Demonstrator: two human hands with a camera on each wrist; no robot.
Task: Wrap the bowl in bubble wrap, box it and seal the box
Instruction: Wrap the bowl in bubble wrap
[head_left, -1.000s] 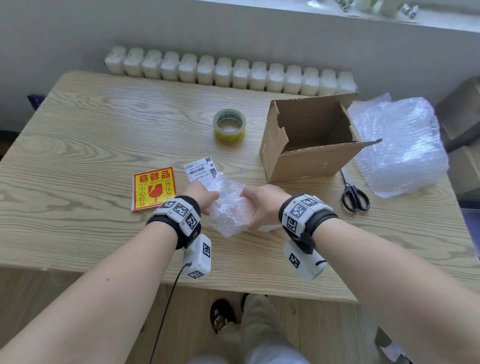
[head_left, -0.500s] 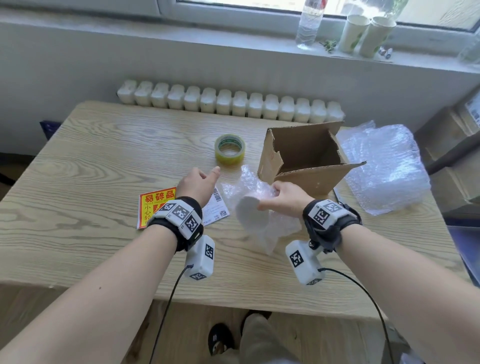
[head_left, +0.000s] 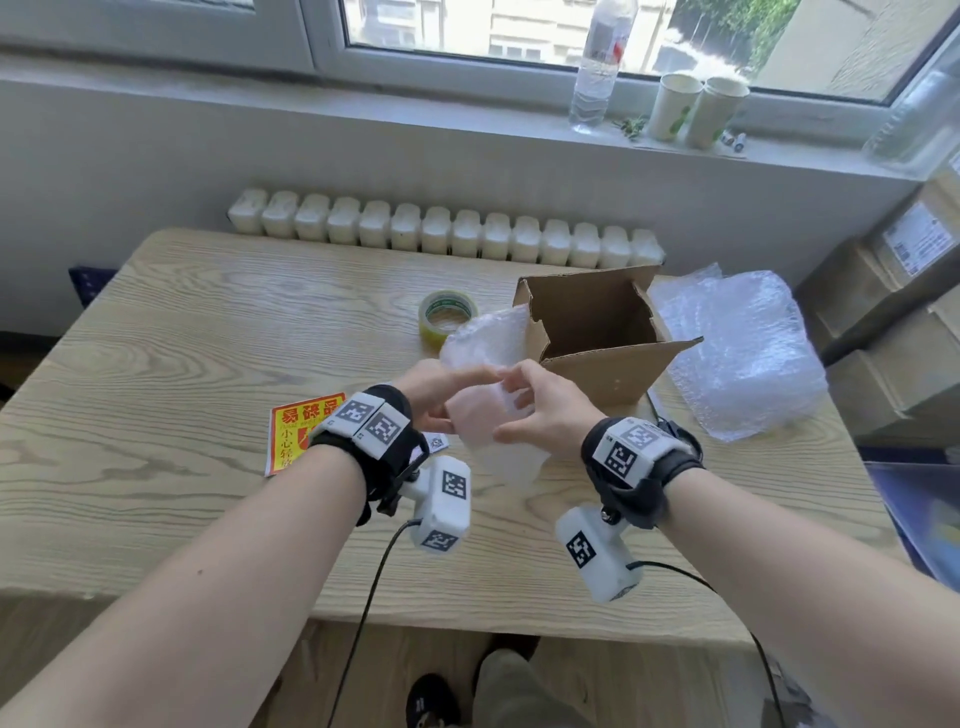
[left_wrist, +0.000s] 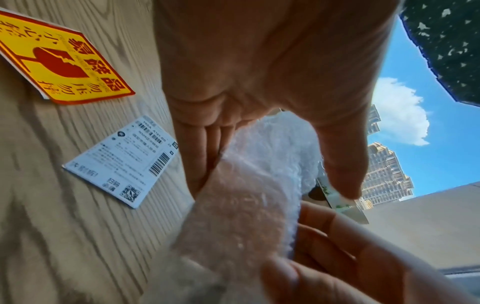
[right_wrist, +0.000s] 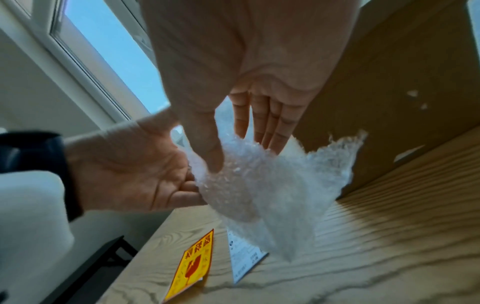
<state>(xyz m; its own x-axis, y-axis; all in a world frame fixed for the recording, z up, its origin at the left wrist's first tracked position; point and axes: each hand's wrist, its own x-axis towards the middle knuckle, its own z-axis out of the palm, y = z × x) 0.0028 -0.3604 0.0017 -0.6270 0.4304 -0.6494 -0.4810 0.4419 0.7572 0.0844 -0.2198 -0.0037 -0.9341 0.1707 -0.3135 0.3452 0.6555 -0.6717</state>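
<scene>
both hands (head_left: 441, 389) (head_left: 540, 410) gripped the wrapped bowl (head_left: 480, 410) between them above the table (head_left: 156, 374), fingers curled round the bubble wrap (right_wrist: 272, 185) (loose ends trailing), with the open box (head_left: 597, 332) just beyond, nearer the right hand.

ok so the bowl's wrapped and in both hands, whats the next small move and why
Probably carry the wrapped bowl a little forward and right, then lower it into the cardboard box. Both the left hand and right hand hold it above the table, the box stands open just beyond, and the tape roll lies untouched.
</scene>
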